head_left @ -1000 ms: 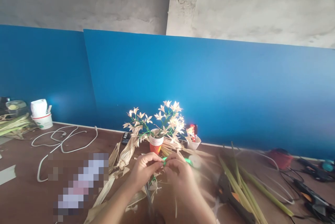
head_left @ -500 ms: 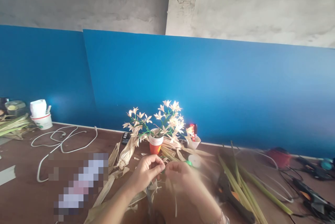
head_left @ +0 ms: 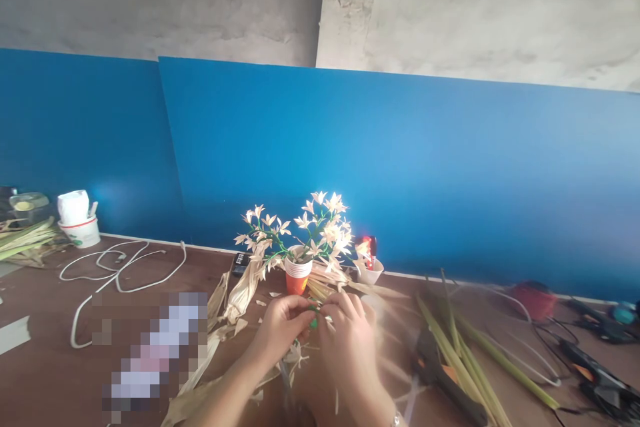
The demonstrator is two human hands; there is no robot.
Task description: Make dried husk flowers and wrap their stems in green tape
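Lower centre of the frame, hands: two, both the person's own, joined at the fingertips just in front of the orange cup.
Left hand (head_left: 283, 327): pinched tight, thumb against fingers, on a small green piece (head_left: 314, 322).
Right hand (head_left: 350, 340): back turned to the camera, fingers curled toward the same green piece; blurred, grip impossible to tell.
Green piece: one, held just above the surface (head_left: 50, 374), mostly covered by fingertips.
Orange cup (head_left: 298, 276): one, upright, white rim; yellow mark on its side too small to read.
Flowers (head_left: 310, 224): one bunch of pale star-shaped blooms on green stems, standing in the orange cup; too small and crowded to count.
White cup (head_left: 371, 273): one, just right of the orange cup, with something red (head_left: 369, 245) in it, hard to make out.
Husks (head_left: 240, 294): several dry strips left of and under the hands, partly hidden by the forearm.
Green stalks (head_left: 467, 357): one loose bundle at lower right, cut off by the bottom edge.
Black tool (head_left: 440, 374): one, lying among the stalks, partly out of frame.
White cable (head_left: 125, 270): looped at left.
White tub (head_left: 80, 230): one, far left.
Pixelated patch (head_left: 150, 354): one, hiding whatever lies beneath.
Blue panels (head_left: 400, 167): two, upright behind the surface.
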